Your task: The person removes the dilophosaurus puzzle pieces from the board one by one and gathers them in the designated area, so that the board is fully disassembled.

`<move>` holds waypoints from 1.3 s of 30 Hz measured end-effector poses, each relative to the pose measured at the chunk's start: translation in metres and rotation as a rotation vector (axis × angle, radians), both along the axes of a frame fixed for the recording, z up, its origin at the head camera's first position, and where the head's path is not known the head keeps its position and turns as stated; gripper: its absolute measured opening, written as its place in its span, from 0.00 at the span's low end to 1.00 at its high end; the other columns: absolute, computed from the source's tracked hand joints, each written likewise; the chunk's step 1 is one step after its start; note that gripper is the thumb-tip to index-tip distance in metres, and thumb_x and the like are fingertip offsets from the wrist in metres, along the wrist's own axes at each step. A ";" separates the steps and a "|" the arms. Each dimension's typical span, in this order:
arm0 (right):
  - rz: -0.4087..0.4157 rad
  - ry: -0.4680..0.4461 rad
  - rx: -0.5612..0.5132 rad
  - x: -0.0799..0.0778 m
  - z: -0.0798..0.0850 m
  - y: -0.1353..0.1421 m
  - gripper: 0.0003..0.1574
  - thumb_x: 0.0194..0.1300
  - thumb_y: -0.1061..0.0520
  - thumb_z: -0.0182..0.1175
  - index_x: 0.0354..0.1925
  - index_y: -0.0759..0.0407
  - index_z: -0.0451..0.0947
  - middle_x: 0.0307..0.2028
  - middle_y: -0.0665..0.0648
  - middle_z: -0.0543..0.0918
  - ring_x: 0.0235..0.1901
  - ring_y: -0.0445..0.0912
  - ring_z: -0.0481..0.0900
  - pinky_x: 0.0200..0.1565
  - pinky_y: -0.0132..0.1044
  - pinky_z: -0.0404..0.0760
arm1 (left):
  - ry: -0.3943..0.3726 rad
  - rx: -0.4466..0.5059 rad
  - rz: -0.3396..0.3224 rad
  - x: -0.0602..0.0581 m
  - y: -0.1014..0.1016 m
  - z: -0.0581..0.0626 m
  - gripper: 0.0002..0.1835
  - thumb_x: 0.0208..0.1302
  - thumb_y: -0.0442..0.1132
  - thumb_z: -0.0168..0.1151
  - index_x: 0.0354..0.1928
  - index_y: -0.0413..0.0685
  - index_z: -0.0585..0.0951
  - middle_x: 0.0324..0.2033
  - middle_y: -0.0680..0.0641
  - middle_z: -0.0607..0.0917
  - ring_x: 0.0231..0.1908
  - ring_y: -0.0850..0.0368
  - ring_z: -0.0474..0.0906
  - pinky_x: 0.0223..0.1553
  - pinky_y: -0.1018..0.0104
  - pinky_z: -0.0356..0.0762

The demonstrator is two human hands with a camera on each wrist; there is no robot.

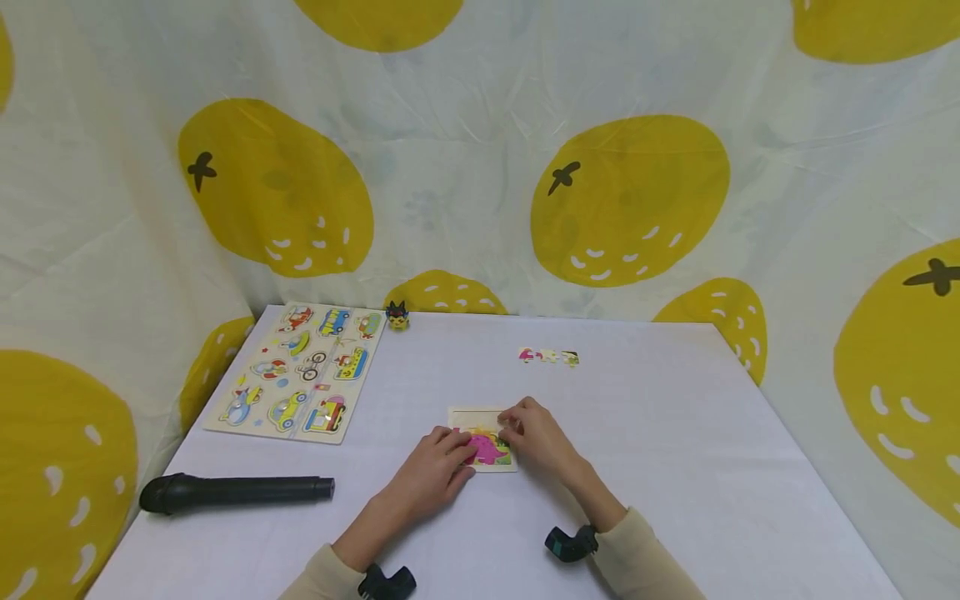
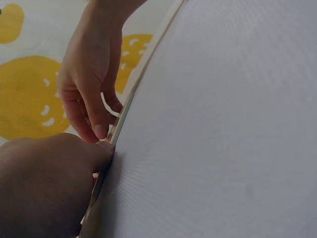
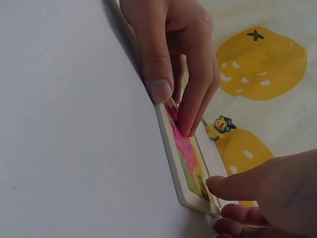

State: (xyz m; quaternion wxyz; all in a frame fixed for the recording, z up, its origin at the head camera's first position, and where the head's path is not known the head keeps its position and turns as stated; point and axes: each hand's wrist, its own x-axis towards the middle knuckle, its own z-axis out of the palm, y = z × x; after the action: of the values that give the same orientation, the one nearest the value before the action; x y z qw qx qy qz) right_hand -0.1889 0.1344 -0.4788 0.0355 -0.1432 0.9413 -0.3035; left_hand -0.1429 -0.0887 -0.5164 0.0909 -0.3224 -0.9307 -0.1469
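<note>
Puzzle tray: my left hand presses its edge flat-fingered, my right hand pinches a piece into it; piece may jam if tilted.

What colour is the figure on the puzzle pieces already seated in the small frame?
Pink, with green and yellow around it, on the puzzle pieces; the right wrist view shows it best.

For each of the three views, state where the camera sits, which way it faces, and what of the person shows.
Head: worn high, facing forward and down at the table; both hands and sleeves show, left hand, right hand, on the small puzzle tray.
Left wrist: low beside the tray edge, facing the right hand's fingers.
Right wrist: low at the table, facing along the tray toward the left hand.
Shared: both hands and the tray.
</note>
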 end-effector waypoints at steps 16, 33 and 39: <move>0.061 -0.020 0.026 0.000 -0.001 0.006 0.11 0.60 0.58 0.72 0.40 0.59 0.83 0.36 0.53 0.74 0.36 0.43 0.70 0.39 0.35 0.72 | 0.042 0.006 -0.040 0.001 0.001 -0.002 0.18 0.72 0.47 0.59 0.61 0.58 0.81 0.60 0.48 0.80 0.63 0.49 0.73 0.65 0.49 0.71; 0.081 -0.080 -0.059 -0.002 -0.001 0.010 0.11 0.63 0.61 0.68 0.41 0.57 0.76 0.32 0.50 0.78 0.33 0.41 0.72 0.36 0.30 0.73 | 0.044 -0.027 -0.057 0.003 0.004 -0.003 0.19 0.73 0.43 0.56 0.62 0.67 0.80 0.61 0.46 0.77 0.61 0.46 0.71 0.63 0.46 0.70; 0.068 -0.108 -0.095 -0.003 0.001 0.012 0.07 0.65 0.59 0.66 0.41 0.55 0.77 0.30 0.48 0.79 0.31 0.41 0.73 0.35 0.29 0.72 | 0.030 -0.037 -0.051 0.003 0.004 -0.003 0.18 0.74 0.44 0.55 0.62 0.67 0.80 0.61 0.47 0.76 0.62 0.48 0.70 0.65 0.47 0.69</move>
State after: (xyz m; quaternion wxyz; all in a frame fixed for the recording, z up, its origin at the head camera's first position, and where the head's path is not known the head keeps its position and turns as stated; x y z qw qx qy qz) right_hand -0.1924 0.1460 -0.4780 0.0894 -0.1601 0.9171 -0.3539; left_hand -0.1404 -0.0848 -0.5196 0.0951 -0.3497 -0.9233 -0.1270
